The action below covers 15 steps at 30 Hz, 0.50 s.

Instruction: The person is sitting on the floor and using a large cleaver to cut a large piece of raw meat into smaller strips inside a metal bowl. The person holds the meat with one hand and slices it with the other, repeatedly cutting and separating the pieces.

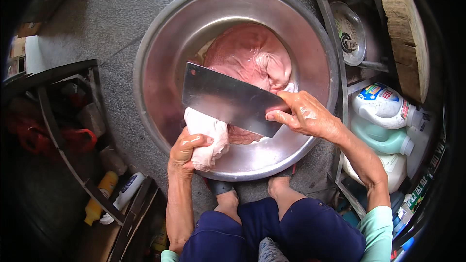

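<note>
A wide cleaver (228, 98) is gripped in my right hand (309, 115), with thumb and fingers closed at the blade's right end. The blade slants across the metal basin (162, 63), and its lower left part meets a pale, slippery piece of raw offal (206, 140). My left hand (183, 151) is closed round that piece at the basin's near left rim. A larger pink, folded mass of raw offal (245, 51) lies in the basin behind the cleaver, which partly covers it. Both hands look wet.
On the right, a rack (342, 68) holds plastic jugs (383, 106), a clear bowl (350, 34) and a thick wooden board (407, 39). A dark shelf (48, 102) with a yellow bottle (101, 196) stands at left. My feet are at the basin's near side.
</note>
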Each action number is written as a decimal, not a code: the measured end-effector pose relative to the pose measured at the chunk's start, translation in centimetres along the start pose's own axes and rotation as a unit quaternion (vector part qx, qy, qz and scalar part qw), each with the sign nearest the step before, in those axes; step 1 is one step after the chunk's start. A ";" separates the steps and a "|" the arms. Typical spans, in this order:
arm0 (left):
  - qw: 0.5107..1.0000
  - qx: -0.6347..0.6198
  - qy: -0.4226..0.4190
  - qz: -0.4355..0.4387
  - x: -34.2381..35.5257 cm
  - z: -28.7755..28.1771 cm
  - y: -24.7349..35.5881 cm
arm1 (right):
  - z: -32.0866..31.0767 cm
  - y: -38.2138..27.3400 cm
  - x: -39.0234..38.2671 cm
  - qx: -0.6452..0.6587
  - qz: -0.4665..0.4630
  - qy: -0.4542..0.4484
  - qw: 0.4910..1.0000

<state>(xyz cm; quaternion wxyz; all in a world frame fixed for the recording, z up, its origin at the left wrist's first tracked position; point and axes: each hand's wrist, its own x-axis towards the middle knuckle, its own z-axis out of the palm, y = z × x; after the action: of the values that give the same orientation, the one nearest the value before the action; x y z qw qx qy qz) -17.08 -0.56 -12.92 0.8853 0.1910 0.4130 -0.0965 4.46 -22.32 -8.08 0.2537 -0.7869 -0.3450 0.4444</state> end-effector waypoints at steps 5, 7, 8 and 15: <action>1.000 -0.004 0.009 0.011 -0.5 0.9 0.2 | 0.0 2.7 1.2 -0.150 0.013 0.066 0.986; 1.000 -0.014 0.011 0.003 -1.1 0.6 0.6 | -0.7 2.6 1.1 -0.127 0.019 0.063 0.990; 1.000 -0.024 0.008 0.007 -1.1 0.5 0.6 | -1.1 2.1 0.7 -0.151 0.035 0.059 0.986; 0.999 -0.022 -0.025 0.009 -0.4 -0.9 0.2 | -1.1 -2.4 -1.6 0.118 0.054 -0.047 0.990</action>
<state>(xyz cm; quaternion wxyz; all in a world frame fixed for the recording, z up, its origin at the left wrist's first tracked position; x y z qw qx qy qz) -17.87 -0.05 -13.12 0.9001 0.1725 0.3911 -0.0843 4.12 -22.16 -5.02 0.3039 -0.7471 -0.2590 0.5314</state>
